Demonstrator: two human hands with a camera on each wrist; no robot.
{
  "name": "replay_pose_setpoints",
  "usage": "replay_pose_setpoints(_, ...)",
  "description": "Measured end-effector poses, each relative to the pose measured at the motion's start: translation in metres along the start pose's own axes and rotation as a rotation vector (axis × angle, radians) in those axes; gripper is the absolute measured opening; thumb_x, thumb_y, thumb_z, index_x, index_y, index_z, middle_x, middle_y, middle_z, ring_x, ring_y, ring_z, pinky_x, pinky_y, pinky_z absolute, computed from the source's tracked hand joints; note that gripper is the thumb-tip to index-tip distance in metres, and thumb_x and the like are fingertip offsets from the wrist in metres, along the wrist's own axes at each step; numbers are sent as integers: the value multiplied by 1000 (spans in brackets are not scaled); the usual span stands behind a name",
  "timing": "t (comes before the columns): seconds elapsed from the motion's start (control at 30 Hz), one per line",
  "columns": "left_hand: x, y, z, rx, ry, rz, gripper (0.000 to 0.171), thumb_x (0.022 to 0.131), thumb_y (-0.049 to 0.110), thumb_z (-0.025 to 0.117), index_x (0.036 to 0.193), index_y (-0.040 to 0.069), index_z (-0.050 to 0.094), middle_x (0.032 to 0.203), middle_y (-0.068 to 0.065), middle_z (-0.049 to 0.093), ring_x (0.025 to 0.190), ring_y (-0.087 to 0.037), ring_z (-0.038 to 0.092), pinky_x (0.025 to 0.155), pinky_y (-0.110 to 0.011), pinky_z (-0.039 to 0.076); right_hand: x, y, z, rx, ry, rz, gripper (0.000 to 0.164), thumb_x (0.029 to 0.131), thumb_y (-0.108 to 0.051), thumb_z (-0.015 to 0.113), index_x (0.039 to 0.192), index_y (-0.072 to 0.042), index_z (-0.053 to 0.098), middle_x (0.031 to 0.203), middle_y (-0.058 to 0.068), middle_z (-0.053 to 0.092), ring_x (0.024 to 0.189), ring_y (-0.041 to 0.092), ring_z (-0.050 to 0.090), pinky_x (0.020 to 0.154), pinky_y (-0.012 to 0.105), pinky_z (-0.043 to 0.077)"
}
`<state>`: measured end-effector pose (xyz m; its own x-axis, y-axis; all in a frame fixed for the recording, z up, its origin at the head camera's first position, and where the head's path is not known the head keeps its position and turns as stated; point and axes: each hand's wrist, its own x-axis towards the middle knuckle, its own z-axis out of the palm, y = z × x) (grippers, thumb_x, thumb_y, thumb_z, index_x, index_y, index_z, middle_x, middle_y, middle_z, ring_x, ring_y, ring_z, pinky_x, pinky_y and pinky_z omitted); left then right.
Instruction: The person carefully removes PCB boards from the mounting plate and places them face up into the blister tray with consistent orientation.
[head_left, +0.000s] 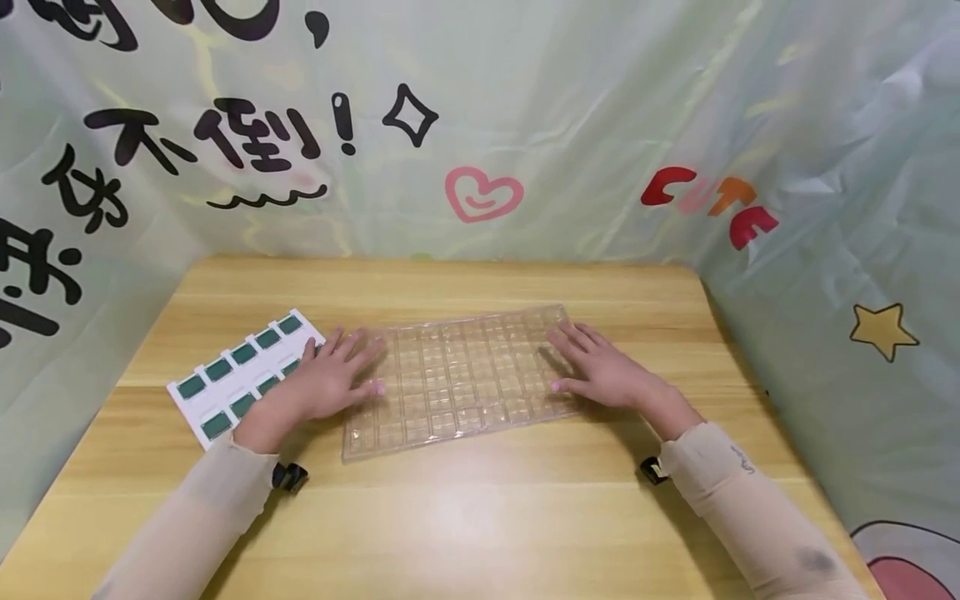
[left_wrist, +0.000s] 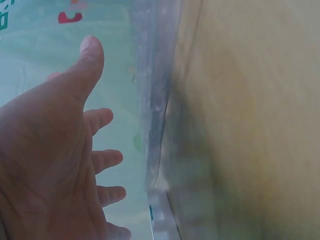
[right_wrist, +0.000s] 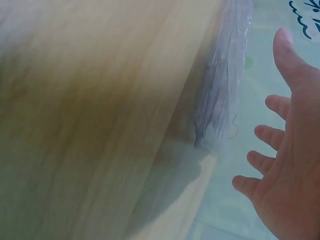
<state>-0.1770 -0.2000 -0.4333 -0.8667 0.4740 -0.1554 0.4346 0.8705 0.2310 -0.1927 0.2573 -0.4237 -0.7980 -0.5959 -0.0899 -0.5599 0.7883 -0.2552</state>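
Plastic tray [head_left: 461, 371] lies midway across the table [head_left: 465, 517]. Left hand [head_left: 322, 387] and right hand [head_left: 607, 368] spread their fingers, gripping nothing. Pushing left too hard might bump the white tray [head_left: 232, 387] on the table's left.

Worktop [head_left: 465, 517]: wood-grained, smooth, glossy toward near edge. Gridded tray [head_left: 457, 375], mid-worktop: clear plastic, shiny, ridged. Panel [head_left: 243, 379] by left edge looks like plastic, mostly matt. Backdrop [head_left: 570, 100] beyond far edge: creased sheeting, faint sheen; cloth or plastic, cannot tell. Sleeves [head_left: 757, 508]: matt cloth.
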Motion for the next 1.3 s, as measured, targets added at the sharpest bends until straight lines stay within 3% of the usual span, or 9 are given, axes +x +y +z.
replay_pose_setpoints(0.27, 0, 9, 11, -6, 22, 71, 82, 92, 67, 46, 157, 20, 26, 161, -18, 14, 144, -49, 5, 106, -76, 7, 6, -9, 6, -7, -15, -67, 90, 90, -60, 58, 157, -11, 23, 159, 20, 20, 145, 42, 14, 114, 58, 21)
replay_pose_setpoints(0.5, -3, 20, 16, -4, 9, 119, 82, 92, 66, 49, 156, 20, 29, 160, -19, 18, 143, -50, 9, 109, -71, 10, 10, -17, 11, 11, -76, -110, 94, 86, -66, 59, 157, -14, 24, 160, 16, 18, 146, 41, 11, 114, 58, 21)
replay_pose_setpoints(0.77, -4, 33, 19, -16, -64, 207, 83, 91, 66, 51, 156, 20, 28, 160, -21, 17, 143, -49, 12, 111, -67, 15, 10, -21, 15, 13, -170, -88, 94, 86, -68, 57, 158, -21, 19, 163, 11, 11, 147, 38, 5, 116, 56, 16)
replay_pose_setpoints(1.03, -3, 39, 21, 31, -121, 221, 90, 86, 74, 49, 157, 24, 25, 161, -21, 11, 144, -48, 11, 110, -67, 18, 8, -22, 17, 17, -167, -86, 94, 86, -67, 58, 158, -21, 20, 163, 11, 10, 147, 38, 6, 115, 57, 16)
replay_pose_setpoints(1.3, 2, 41, 20, 28, -177, 219, 93, 83, 77, 48, 158, 30, 19, 162, -20, 4, 145, -47, 6, 109, -71, 12, 8, -18, 19, 35, -179, -58, 96, 84, -69, 57, 158, -21, 19, 164, 8, 7, 148, 38, 4, 115, 58, 15)
